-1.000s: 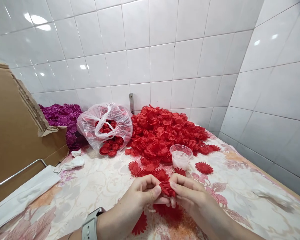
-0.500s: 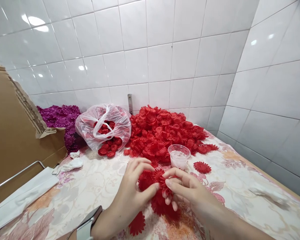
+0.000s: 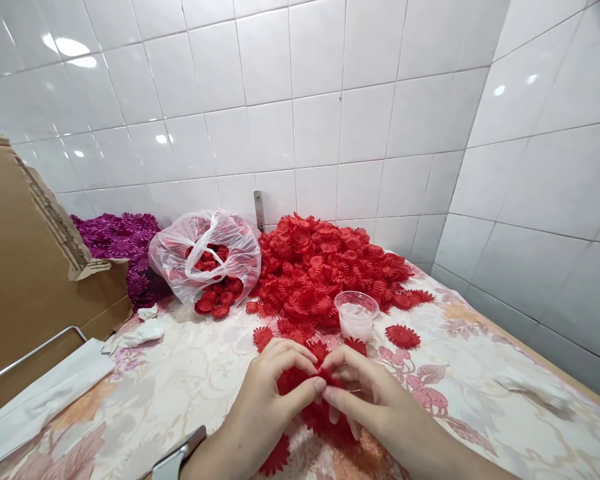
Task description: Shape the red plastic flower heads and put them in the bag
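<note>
My left hand [image 3: 270, 393] and my right hand [image 3: 375, 400] meet low in the middle of the view. Thumbs and fingertips pinch a red fabric flower [image 3: 329, 378], most of which the fingers hide. More red petals [image 3: 315, 417] show below and between the hands, blurred and partly covered. Another red flower [image 3: 276, 457] lies beside my left wrist. Just beyond my right hand stands a clear plastic cup [image 3: 356, 327] with whitish contents. A single red flower [image 3: 403, 337] lies to the right of the cup.
A large heap of red flowers [image 3: 325, 267] rises against the tiled wall. Left of it sit a plastic bag [image 3: 173, 260] of red flowers and a purple flower pile [image 3: 117, 233]. A cardboard box [image 3: 35, 267] blocks the far left. Crumpled tissue [image 3: 145, 332] lies nearby.
My hands have drawn together. The left fingers, spread apart before, now close in on the flower beside the right fingertips. The view has shifted slightly.
</note>
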`<state>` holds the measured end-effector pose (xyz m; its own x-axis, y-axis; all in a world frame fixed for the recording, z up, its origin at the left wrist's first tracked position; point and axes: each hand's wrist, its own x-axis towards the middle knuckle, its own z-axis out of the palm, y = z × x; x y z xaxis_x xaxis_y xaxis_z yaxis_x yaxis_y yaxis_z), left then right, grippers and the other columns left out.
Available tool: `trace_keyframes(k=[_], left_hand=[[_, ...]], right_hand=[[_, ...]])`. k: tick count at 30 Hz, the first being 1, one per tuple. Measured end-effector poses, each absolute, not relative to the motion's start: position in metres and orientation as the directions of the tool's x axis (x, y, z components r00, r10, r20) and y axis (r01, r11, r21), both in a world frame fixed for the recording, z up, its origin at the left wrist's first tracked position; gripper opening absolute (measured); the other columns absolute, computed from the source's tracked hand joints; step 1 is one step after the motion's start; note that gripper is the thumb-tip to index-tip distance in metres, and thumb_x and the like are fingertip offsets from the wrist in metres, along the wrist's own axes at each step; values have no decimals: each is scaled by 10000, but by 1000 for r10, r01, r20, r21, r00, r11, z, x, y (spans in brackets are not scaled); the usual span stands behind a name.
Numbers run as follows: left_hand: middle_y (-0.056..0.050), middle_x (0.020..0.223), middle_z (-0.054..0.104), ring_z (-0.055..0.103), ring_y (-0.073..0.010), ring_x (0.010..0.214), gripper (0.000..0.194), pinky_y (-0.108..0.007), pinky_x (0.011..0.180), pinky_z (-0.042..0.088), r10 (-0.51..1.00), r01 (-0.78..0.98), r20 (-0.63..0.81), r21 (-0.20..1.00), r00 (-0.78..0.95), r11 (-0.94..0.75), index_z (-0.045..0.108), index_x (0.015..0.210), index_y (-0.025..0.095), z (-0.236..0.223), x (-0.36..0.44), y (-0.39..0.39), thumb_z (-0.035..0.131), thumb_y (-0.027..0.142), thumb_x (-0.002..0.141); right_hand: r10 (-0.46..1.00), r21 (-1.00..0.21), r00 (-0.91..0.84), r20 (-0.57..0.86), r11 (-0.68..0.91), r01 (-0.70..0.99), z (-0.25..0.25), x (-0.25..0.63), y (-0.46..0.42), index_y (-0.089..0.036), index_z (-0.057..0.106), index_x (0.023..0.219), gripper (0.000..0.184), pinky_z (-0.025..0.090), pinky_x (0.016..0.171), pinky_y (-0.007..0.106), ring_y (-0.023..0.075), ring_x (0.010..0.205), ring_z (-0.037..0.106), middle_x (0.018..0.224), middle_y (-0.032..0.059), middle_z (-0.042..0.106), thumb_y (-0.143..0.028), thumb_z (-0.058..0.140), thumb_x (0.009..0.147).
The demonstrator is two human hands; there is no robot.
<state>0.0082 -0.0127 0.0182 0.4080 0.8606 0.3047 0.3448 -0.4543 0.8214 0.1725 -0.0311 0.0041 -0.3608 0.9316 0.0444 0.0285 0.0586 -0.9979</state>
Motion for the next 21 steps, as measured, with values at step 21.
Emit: trace_keyframes(k=[21], left_hand=[[-30, 839, 630, 565, -191, 852, 71, -289, 791, 397, 889, 327, 189, 881, 417, -341, 629, 727, 173, 19, 10, -17, 641, 244, 729]], right_hand=[[973, -997, -229, 7, 25, 79, 10, 175, -32, -177, 547, 604, 105, 366, 514, 229, 127, 551, 516, 548, -24, 582, -228, 580, 690]])
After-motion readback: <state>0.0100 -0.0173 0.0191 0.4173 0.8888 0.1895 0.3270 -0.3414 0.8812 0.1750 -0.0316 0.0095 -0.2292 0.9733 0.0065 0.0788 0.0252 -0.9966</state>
